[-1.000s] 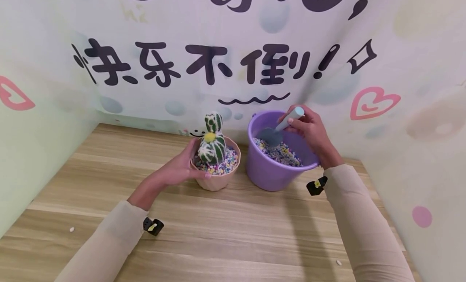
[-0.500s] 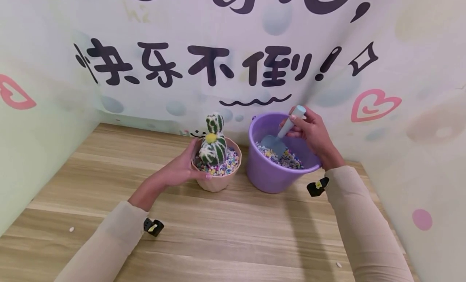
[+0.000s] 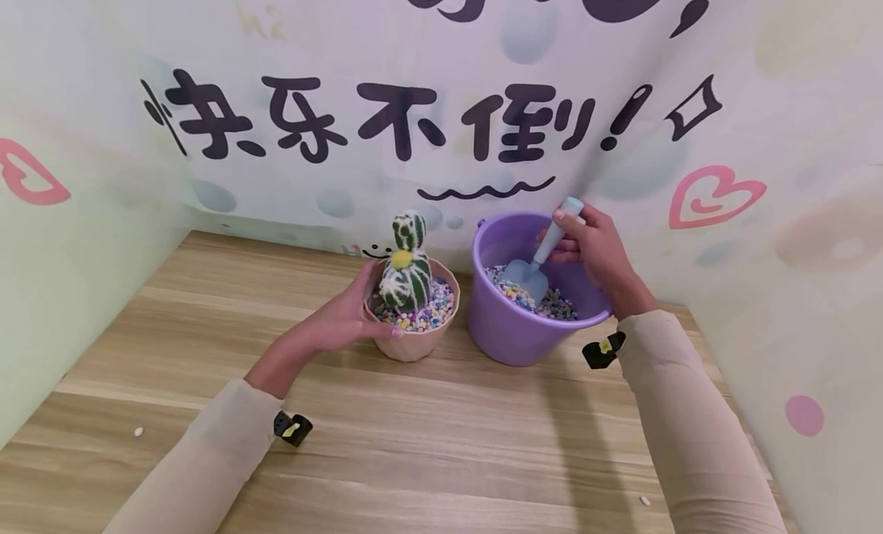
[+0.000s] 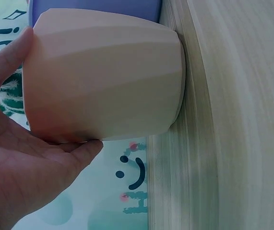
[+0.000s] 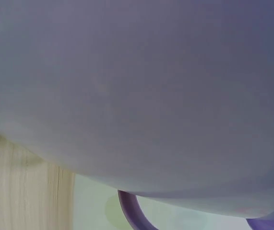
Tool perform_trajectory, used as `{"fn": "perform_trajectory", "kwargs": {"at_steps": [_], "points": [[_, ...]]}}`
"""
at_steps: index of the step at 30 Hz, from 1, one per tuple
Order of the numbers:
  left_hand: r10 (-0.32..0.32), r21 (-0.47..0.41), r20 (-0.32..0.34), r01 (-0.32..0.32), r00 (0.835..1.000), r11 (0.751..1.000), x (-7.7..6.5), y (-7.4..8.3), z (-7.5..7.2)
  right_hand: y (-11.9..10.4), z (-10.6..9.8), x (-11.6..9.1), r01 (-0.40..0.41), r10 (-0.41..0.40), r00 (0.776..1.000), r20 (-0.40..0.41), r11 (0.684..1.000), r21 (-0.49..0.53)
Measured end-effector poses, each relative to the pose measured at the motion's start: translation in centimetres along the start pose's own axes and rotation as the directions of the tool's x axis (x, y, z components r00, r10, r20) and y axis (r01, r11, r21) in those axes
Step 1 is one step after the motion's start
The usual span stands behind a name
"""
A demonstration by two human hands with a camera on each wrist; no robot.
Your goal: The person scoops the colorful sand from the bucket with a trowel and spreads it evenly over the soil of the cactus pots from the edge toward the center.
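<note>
My left hand (image 3: 348,313) grips the side of a pale pink faceted flowerpot (image 4: 103,76), thumb at the near rim and fingers behind it. In the pot a green cactus (image 3: 405,281) with white stripes and a yellow flower stands in multicoloured pebbles (image 3: 434,308). My right hand (image 3: 596,247) holds a light blue hand shovel (image 3: 548,243) by its handle, over the purple bucket (image 3: 507,339). The shovel's blade lies in the pebbles inside the bucket, partly covered by them. Only the bucket's outer wall fills most of the right wrist view; that hand is hidden there.
Pot and bucket stand side by side on a wooden table (image 3: 414,442), close to the printed wall sheet (image 3: 276,197) behind. A white pebble (image 3: 139,432) lies at the left on the table, another pebble (image 3: 645,501) at the front right.
The shovel's blade has swung from the back of the bucket forward and right into the pebbles, its handle tilting more upright. The left hand stays on the flowerpot.
</note>
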State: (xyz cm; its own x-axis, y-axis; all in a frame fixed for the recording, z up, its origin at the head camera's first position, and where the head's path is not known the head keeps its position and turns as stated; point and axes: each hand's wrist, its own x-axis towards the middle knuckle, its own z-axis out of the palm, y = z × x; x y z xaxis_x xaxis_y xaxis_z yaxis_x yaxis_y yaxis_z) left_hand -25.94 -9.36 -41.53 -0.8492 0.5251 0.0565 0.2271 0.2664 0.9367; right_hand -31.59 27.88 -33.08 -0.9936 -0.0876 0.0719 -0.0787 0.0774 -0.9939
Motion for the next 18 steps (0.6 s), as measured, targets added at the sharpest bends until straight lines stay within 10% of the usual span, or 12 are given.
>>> {"fn": "perform_trajectory", "kwargs": {"at_steps": [18], "points": [[0.009, 0.008, -0.002, -0.009, 1.0, 1.0, 0.1, -0.09, -0.11, -0.37, -0.33, 0.2, -0.135, 0.139, 0.985, -0.101, 0.99, 0.048]]}}
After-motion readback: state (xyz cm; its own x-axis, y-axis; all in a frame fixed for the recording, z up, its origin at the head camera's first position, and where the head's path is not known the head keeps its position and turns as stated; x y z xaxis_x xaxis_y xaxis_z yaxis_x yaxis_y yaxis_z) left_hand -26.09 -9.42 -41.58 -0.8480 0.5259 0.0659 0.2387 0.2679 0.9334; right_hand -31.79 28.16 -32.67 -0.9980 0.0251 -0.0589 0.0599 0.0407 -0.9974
